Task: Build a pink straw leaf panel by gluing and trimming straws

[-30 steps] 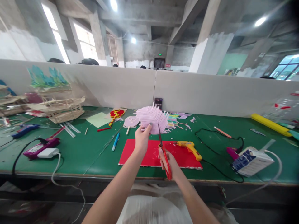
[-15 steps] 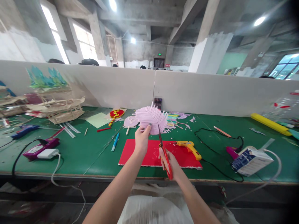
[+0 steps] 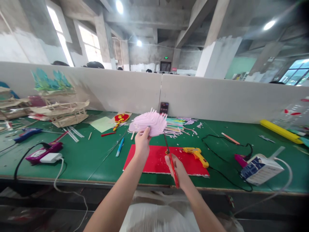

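My left hand (image 3: 143, 141) pinches the lower edge of a pale pink piece (image 3: 151, 123) made of narrow strips laid side by side, with loose strip ends along its top and right edges. My right hand (image 3: 177, 167) is wrapped round the red handles of a pair of scissors (image 3: 168, 148). Their dark blades point up and rest close to the right edge of the pink piece; whether they touch it I cannot tell. Below both hands lies a red board (image 3: 154, 162). Behind the pink piece, coloured strips (image 3: 176, 125) are heaped on the table.
A yellow glue gun (image 3: 196, 155) lies on the board's right side, its black cord running right. Left are a blue pen (image 3: 120, 147), a red-and-yellow ornament (image 3: 120, 118) and a purple power strip (image 3: 45, 152). A carton (image 3: 260, 169) stands right. A white partition (image 3: 217, 96) rises behind.
The pink piece has shifted left with my left hand and flattened in view, moving away from the scissors. The blades look closer together; my right hand has barely moved.
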### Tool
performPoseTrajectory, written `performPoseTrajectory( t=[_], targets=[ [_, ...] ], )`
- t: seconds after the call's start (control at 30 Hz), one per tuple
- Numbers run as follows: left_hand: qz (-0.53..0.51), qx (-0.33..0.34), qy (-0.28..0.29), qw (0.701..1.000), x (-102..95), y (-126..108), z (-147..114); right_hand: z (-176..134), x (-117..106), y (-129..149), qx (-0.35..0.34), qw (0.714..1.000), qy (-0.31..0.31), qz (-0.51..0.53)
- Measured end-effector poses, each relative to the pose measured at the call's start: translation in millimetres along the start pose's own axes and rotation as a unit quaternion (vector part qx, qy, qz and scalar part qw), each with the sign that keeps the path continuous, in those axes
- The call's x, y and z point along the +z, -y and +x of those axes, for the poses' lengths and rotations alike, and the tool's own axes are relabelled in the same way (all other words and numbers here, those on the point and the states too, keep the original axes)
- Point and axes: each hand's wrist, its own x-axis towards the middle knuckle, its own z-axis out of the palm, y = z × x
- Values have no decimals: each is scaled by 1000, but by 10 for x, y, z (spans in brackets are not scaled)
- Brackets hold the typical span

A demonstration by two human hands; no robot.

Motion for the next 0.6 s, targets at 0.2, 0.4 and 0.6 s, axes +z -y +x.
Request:
performPoseTrajectory(
  t=[0.2,0.4,0.6],
  targets=[
    [-18,-50,-18,998,3,-19,-15,30,-52,-132,-65,984,-76,-147],
    [-34,-67,-43,996,46,-75,-52,-40,-65,-113,-93,951,-90,-282],
    [7,-77,-25,997,6,10,-43,-40,-70,-82,-117,917,-127,-359]
  ],
)
